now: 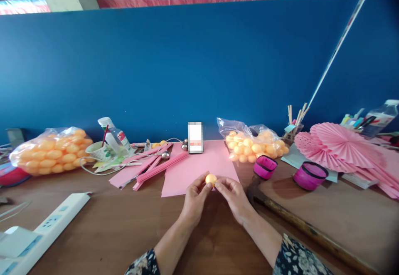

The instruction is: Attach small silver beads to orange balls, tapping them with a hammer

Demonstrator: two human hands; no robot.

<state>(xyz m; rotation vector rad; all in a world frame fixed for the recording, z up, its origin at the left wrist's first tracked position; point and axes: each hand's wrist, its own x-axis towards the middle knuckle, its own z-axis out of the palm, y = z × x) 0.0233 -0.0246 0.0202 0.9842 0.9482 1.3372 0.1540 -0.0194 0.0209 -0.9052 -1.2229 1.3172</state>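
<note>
At my far left a white power strip [59, 221] lies on the brown table [109, 233], with a clear bag of orange balls [56, 152] behind it. Next come a tilted bottle [115, 135] and a bundle of folded pink strips [162, 171], with a silver ball [165, 155] among them. Then pink sheets [199, 162] lie flat, a blurred white panel [195, 137] upright at their back. My left hand [196, 196] pinches an orange ball [211, 179] over their front edge — thumb and fingers narrowed on it — and my right hand [235, 196] grips its other side, thumb and forefinger close together. Beyond my right hand sits a second bag of balls [252, 146]; a hammer [293, 216] lies just beside my wrist, near two magenta bands [311, 176]. Farther right stand sticks in a cup [294, 129], then folded pink fans [346, 142] — and behind them, another bottle [382, 115].
</note>
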